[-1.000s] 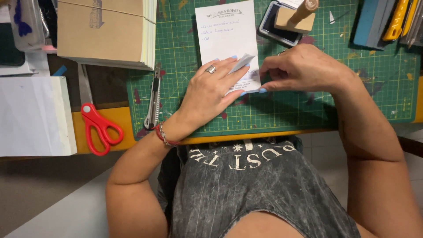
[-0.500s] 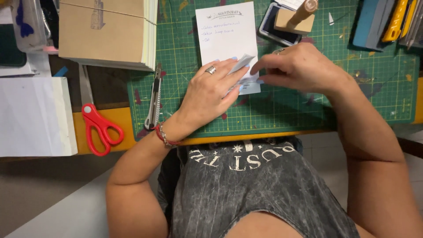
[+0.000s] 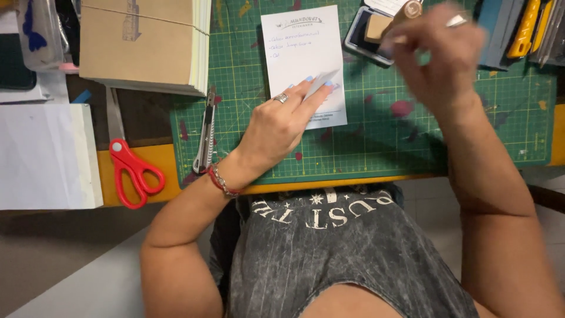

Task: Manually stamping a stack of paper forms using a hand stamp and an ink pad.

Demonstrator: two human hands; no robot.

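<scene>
A white rectangular paper sheet (image 3: 303, 56) lies flat on a green gridded cutting mat (image 3: 376, 141). The left hand (image 3: 276, 126) presses flat on its lower edge, at 6 o'clock. The right hand (image 3: 441, 56) (blurred) hovers at 3 o'clock; grip unclear. Red-handled scissors (image 3: 132, 168) lie at 8 o'clock.

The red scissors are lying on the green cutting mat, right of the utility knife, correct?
Not quite. In the head view the red scissors lie left of the utility knife, off the green cutting mat, on the orange table edge.
</scene>
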